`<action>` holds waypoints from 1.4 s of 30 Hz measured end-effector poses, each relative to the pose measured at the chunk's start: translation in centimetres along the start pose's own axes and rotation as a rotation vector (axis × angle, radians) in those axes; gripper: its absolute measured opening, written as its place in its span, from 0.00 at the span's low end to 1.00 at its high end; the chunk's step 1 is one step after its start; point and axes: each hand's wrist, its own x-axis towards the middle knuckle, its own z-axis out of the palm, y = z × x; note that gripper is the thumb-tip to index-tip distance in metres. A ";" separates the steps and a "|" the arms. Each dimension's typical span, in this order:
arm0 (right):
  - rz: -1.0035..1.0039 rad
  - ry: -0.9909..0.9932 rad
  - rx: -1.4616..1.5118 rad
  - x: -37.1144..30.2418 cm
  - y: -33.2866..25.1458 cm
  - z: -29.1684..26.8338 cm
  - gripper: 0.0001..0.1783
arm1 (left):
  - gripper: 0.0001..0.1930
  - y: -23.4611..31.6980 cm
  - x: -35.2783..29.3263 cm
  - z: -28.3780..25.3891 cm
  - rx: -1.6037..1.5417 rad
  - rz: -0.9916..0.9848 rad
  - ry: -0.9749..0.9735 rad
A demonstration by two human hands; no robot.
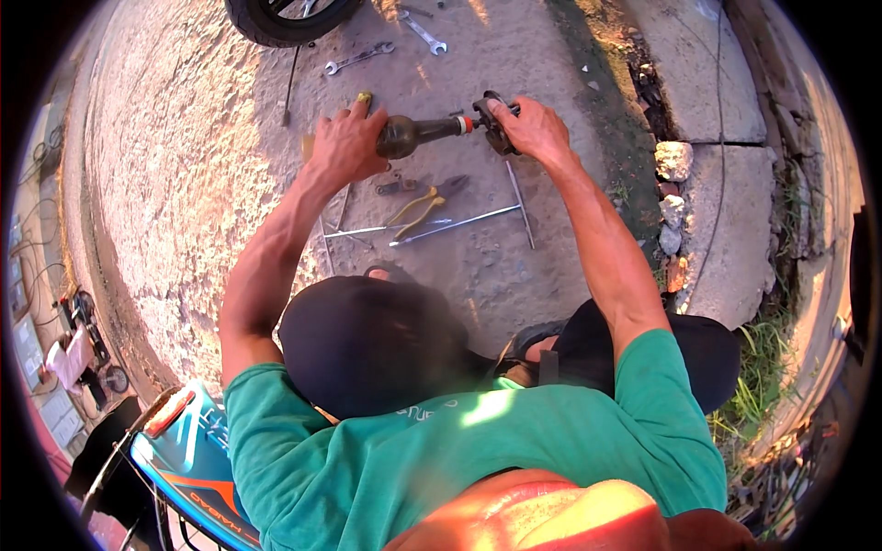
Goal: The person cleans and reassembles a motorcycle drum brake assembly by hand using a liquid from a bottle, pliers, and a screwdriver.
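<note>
My left hand (347, 145) is wrapped round the body of a dark brown glass bottle (401, 136), which lies tilted nearly level. Its narrow neck, with a red and white tip, points right. Just beyond that tip, my right hand (537, 129) grips a dark, curved metal part (494, 136) whose kind I cannot make out. The tip is very close to this part; whether they touch is unclear. On the ground below the bottle lie yellow-handled pliers (423, 209) and a long metal rod tool (469, 226) with a crossbar at its right end.
A black tyre (280, 32) stands at the far edge. Two spanners, one (360, 59) left and one (424, 35) right, lie near it, beside a thin rod (292, 87). Broken concrete slabs (730, 220) run along the right. A blue and orange panel (188, 450) is at lower left.
</note>
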 end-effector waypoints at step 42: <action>-0.353 -0.451 1.707 -0.6 0.0 1.2 0.33 | 0.41 -9.9 -13.6 8.4 -1.070 -0.318 0.561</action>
